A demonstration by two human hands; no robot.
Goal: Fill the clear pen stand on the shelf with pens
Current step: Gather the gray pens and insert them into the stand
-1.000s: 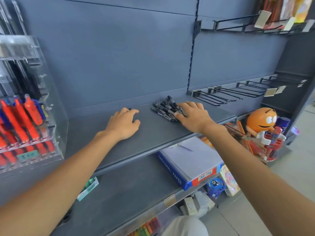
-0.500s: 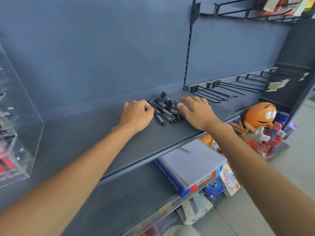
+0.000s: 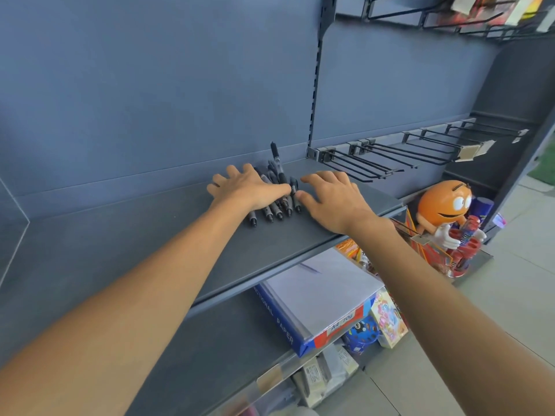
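A bunch of several black pens (image 3: pixel 277 187) lies on the dark grey shelf (image 3: pixel 120 250) near the back panel. My left hand (image 3: pixel 244 187) lies flat over the left part of the bunch, fingers spread, thumb across the pens. My right hand (image 3: pixel 333 196) rests on the shelf just right of the pens, fingers spread, its thumb touching the rightmost pen. The pens' far ends stick out beyond my left hand and their tips show below it. The clear pen stand is out of view.
Black wire display hooks (image 3: pixel 390 157) jut from the back panel to the right. Below the shelf sit a blue ream of A4 paper (image 3: pixel 315 304) and small boxes. An orange round figure (image 3: pixel 441 208) with red tubes stands at the right.
The view swung right, so the clear stand left the frame. My left hand slid right onto the pens, and both hands have pushed the scattered pens into a tight parallel bunch.
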